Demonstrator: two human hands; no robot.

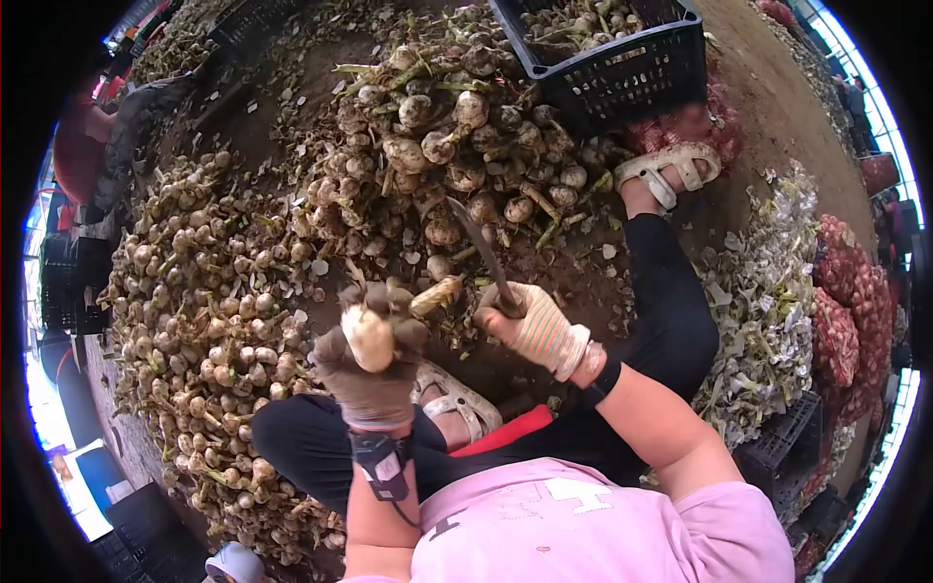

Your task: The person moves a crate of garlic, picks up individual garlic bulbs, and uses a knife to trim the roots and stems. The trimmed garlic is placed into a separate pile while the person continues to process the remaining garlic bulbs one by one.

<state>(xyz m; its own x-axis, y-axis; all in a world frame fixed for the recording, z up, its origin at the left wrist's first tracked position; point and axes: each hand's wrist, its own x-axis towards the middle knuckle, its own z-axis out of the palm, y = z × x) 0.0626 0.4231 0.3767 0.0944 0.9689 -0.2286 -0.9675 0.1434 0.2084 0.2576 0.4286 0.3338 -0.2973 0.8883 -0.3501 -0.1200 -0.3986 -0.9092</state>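
My left hand (374, 374), in a brown, dirt-stained glove, is closed around a pale garlic bulb (369, 338). A short piece of yellowish stem (437, 294) shows just right of its fingers. Wrapped in a striped, cream-coloured glove, my right hand (536, 328) grips the handle of a curved knife (483, 243). The dark blade points up and left, over the ground beyond both hands. Ahead of it lies a heap of garlic with dirty stalks (437, 146). To my left spreads a large pile of trimmed garlic bulbs (228, 330).
A black plastic crate (622, 83) holding garlic stands at the far right of the heap, near my sandalled foot (671, 173). Dry stalk and skin scraps (763, 301) lie to my right, beside red net sacks of garlic (850, 311). Another person (87, 146) is at the far left.
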